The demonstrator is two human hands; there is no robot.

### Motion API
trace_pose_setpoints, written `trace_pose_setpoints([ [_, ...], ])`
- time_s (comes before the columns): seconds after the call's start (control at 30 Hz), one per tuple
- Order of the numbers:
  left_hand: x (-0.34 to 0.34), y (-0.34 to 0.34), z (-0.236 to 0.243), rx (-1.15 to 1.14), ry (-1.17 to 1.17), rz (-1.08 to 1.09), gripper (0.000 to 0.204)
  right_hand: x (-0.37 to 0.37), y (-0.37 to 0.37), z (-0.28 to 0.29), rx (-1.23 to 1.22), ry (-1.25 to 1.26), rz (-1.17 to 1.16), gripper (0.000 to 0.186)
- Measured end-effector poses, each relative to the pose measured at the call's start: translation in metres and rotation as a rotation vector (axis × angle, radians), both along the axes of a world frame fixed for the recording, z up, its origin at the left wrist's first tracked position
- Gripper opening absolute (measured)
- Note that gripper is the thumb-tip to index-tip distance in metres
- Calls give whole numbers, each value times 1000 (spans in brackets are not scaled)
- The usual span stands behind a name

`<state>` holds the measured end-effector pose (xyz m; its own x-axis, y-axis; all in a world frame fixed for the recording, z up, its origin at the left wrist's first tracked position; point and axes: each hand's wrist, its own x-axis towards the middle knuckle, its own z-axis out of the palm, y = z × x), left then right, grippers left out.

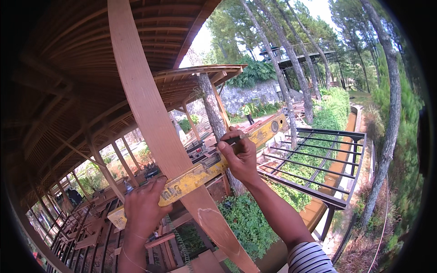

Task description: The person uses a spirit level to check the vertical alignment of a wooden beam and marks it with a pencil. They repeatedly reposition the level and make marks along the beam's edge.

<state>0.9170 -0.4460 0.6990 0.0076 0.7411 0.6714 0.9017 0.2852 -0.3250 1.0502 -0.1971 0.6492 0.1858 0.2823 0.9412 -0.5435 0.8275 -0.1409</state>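
Observation:
A worn yellow spirit level [186, 181] lies slantwise across a tall wooden post [145, 107], its right end higher than its left. My left hand [144, 200] is closed round the level's lower left part, just left of the post. On the other side of the post, my right hand [240, 157] is closed on a short dark pencil [233, 140], held between thumb and fingers. That hand is against the level's right half; whether it also grips the level, I cannot tell.
Below right stands a black metal frame [314, 166] with crossbars, above greenery and a brown water channel [334, 175]. Beams and loose planks [91, 239] lie at lower left under a wooden roof [104, 59]. Farther off stands a person in a bright vest [247, 113]. Tree trunks rise around.

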Motion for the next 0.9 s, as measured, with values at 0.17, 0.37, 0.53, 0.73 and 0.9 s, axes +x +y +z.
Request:
trace_pose_setpoints([
  [0.17, 2, 0, 1, -9, 5, 42, 66, 5, -5, 5, 11, -49, 4, 16],
  [0.37, 4, 0, 1, 7, 20, 10, 64, 3, -5, 4, 44, -75, -75, 15],
  [0.53, 7, -1, 2, -6, 27, 35, 62, 8, -8, 8, 59, -115, -96, 13],
  [0.73, 7, 0, 0, 5, -93, 39, 66, 8, -8, 7, 55, -162, -67, 15],
  [0.9, 5, -1, 2, 3, 39, 27, 62, 6, -8, 7, 84, -175, -136, 12],
])
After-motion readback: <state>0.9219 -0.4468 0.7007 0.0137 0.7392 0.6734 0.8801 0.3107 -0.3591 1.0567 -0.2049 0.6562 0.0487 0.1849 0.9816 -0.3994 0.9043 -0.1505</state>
